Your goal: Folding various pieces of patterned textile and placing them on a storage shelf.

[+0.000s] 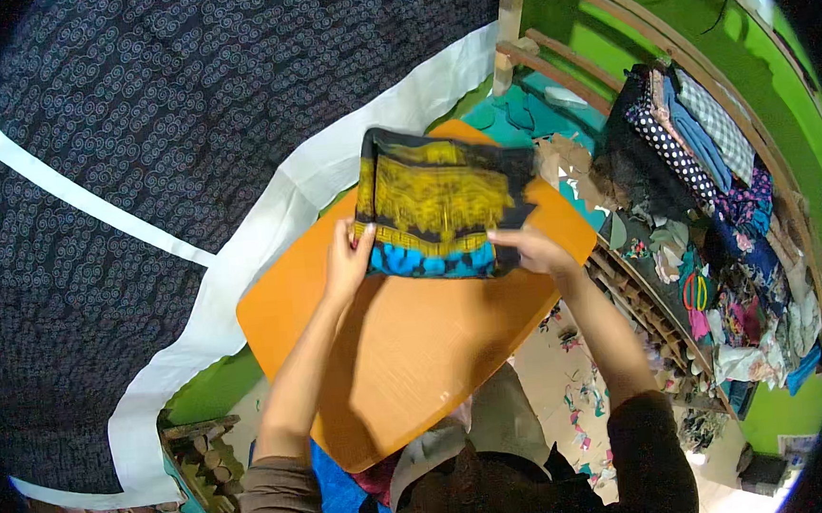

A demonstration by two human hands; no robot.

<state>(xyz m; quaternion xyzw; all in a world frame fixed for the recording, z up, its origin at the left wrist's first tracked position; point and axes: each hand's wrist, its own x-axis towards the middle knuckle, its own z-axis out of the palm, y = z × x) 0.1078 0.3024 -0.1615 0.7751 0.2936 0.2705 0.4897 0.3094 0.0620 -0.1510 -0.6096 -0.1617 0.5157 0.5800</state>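
Note:
A folded cloth point(440, 192), black with a yellow print and a blue-patterned band along its near edge, is held over the orange board-like tabletop point(417, 342). My left hand point(347, 259) is closed on its near left corner, thumb lying on top and the other fingers mostly hidden beneath. At the near right corner, my right hand point(536, 250) grips the cloth with a finger or thumb stretched across its upper face; the rest of that hand's fingers are partly hidden. The far right side of the cloth is blurred.
A large black patterned fabric point(228, 98) with white borders hangs at the left. On the right, a wooden-framed rack holds folded fabrics point(679, 133), scraps and red-and-yellow-handled scissors point(695, 291). Small scraps litter the floor point(544, 381) at the lower right.

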